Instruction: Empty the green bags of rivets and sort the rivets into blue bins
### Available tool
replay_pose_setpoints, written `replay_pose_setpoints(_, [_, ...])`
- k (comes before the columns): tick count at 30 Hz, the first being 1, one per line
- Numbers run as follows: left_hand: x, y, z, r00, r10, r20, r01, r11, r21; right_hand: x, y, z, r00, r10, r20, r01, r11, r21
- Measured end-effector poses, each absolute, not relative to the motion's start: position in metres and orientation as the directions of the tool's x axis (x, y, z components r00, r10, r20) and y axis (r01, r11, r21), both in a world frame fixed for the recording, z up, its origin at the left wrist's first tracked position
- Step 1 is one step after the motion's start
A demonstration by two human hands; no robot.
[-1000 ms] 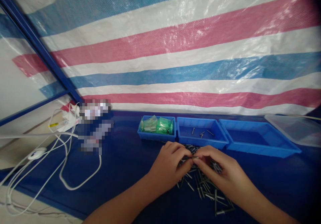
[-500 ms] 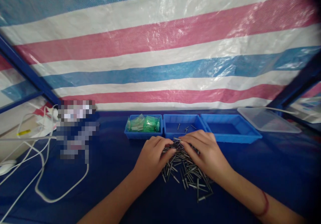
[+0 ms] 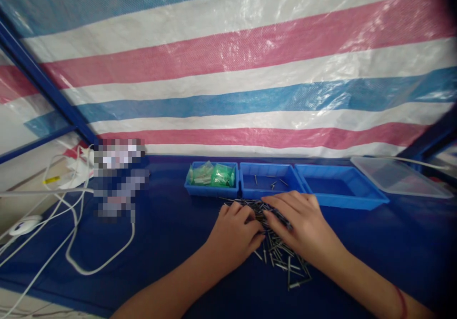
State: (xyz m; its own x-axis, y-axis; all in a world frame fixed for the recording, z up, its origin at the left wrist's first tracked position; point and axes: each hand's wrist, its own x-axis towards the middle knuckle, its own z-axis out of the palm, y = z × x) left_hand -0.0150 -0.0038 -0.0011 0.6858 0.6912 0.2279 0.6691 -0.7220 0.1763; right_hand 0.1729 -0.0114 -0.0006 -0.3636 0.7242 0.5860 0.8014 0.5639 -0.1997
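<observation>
A heap of thin metal blind rivets lies on the blue tabletop between my hands. My left hand rests on the heap's left side, its fingers curled down and its fingertips partly hidden among the pieces. From the right, my right hand curves over the heap, with a bunch of rivets between its thumb and fingers. Just behind the heap stands a blue bin with several loose rivets in it.
A blue bin at the left holds green and clear plastic packets. Another blue bin stands at the right, beside a clear plastic lid. White cables loop across the left of the table. Striped sheeting hangs behind.
The view has shifted a little to the left. My left hand has moved over the left part of the heap, covering more rivets. My right hand stays by the heap, with rivets showing under its fingers.
</observation>
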Motion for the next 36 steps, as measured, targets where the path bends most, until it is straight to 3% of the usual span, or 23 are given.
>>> replay_pose_setpoints(6, [-0.011, -0.007, -0.003, 0.634, 0.742, 0.218, 0.741, -0.664, 0.105, 0.164, -0.02, 0.001, -0.451, 0.714, 0.535, 0.742, 0.634, -0.22])
replay_pose_setpoints(18, [-0.012, -0.011, -0.002, 0.587, 0.787, 0.188, 0.756, -0.616, 0.219, 0.162, -0.02, -0.001, -0.448, 0.753, 0.482, 0.718, 0.625, -0.307])
replay_pose_setpoints(28, [-0.013, -0.004, 0.0, 0.477, 0.829, 0.29, 0.691, -0.558, 0.459, 0.166, -0.017, -0.004, -0.384, 0.779, 0.496, 0.716, 0.591, -0.372])
replay_pose_setpoints(36, [-0.014, -0.001, 0.002, 0.405, 0.861, 0.307, 0.607, -0.505, 0.614, 0.167, -0.015, -0.005, -0.285, 0.843, 0.456, 0.629, 0.524, -0.575])
